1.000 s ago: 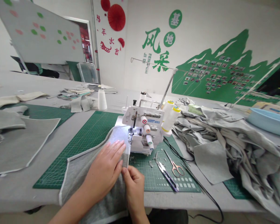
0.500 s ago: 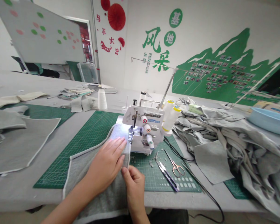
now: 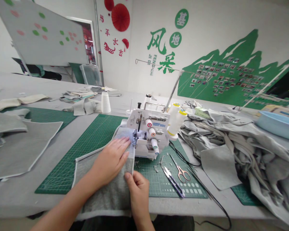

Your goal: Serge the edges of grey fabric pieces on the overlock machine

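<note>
A white overlock sewing machine (image 3: 148, 131) stands on a green cutting mat, its lamp lighting the presser foot. Grey fabric (image 3: 106, 195) with pale stitched edges runs under the foot and hangs over the table's front edge. My left hand (image 3: 112, 158) lies flat on the fabric just left of the foot, fingers stretched toward the machine. Nearer to me, my right hand (image 3: 138, 186) pinches the fabric's right edge between thumb and curled fingers. The needle is too small to make out.
Thread snips (image 3: 173, 183) and scissors (image 3: 181, 170) lie right of the machine beside black cables. A heap of grey cloth (image 3: 250, 144) and a blue basin (image 3: 278, 123) are farther right. Left are another grey panel (image 3: 21, 147) and a thread cone (image 3: 105, 102).
The fabric has moved forward into the machine, its near corner and lower edge shifting away from me. My left hand has slid slightly; my right hand keeps its pinch in nearly the same place.
</note>
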